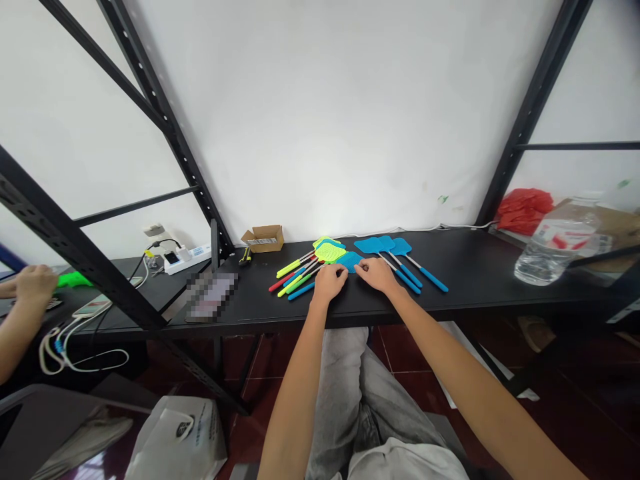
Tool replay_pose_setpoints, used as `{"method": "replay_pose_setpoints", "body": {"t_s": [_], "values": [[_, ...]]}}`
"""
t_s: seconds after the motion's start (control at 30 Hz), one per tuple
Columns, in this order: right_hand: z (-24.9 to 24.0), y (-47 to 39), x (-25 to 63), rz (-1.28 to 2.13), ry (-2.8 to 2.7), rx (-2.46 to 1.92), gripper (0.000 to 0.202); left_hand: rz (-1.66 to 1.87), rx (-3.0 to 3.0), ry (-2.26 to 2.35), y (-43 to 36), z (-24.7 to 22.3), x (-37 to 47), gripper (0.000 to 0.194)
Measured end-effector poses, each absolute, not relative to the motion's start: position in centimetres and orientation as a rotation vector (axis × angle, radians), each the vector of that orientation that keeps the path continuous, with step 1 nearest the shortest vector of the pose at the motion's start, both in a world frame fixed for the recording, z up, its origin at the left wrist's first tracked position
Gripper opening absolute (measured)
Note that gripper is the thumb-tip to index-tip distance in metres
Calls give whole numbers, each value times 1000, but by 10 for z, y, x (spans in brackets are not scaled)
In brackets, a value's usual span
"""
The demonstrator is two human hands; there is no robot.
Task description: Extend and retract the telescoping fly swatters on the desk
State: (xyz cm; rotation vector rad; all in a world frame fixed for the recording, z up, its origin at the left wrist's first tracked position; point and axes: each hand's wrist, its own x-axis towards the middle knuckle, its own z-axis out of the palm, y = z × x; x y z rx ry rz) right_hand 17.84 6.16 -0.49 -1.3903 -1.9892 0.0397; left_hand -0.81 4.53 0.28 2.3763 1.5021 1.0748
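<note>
Several fly swatters with yellow-green, blue and red handles lie in an overlapping pile, a yellow-green swatter head (330,252) on top, left of centre on the black table (260,310). To the right, blue swatters (385,244) lie fanned out, handles towards the front right. Between the two groups, my left hand (331,281) and my right hand (376,272) are at either side of a blue swatter head (350,261). Fingers of both hands are closed at its edges, left hand on the left edge, right hand on the right.
An open cardboard box (267,239) and a yellow-black tool (245,257) stand back left. A large clear bottle (555,247) and red plastic bag (525,210) are at the right. Black metal posts flank the table. Another person's hand (36,283) is far left.
</note>
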Motion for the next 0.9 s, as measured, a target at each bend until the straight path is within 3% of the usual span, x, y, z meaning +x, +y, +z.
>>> {"method": "replay_pose_setpoints", "body": {"t_s": [0.9], "values": [[-6,63,178,38,-1989,-1402,35,1083,2373,1507,47,1,-9,19]]}}
